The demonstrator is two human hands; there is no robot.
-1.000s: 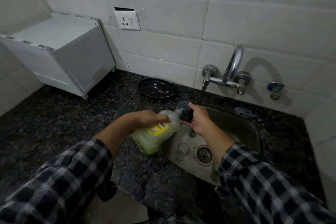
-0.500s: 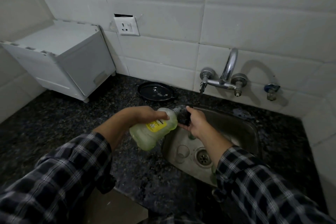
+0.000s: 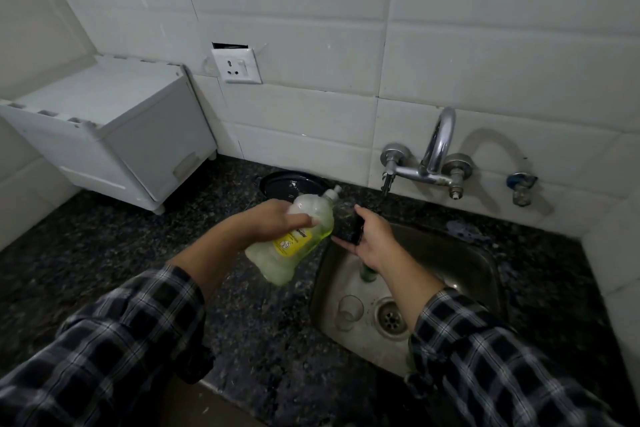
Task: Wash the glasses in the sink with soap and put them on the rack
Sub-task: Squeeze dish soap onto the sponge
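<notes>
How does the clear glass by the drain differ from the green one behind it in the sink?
The clear glass is colourless and fully visible, upright; the green glass is tinted and mostly hidden under the right hand. The clear glass stands beside the drain; the green glass sits farther back. Both are in the sink, unheld.
</notes>
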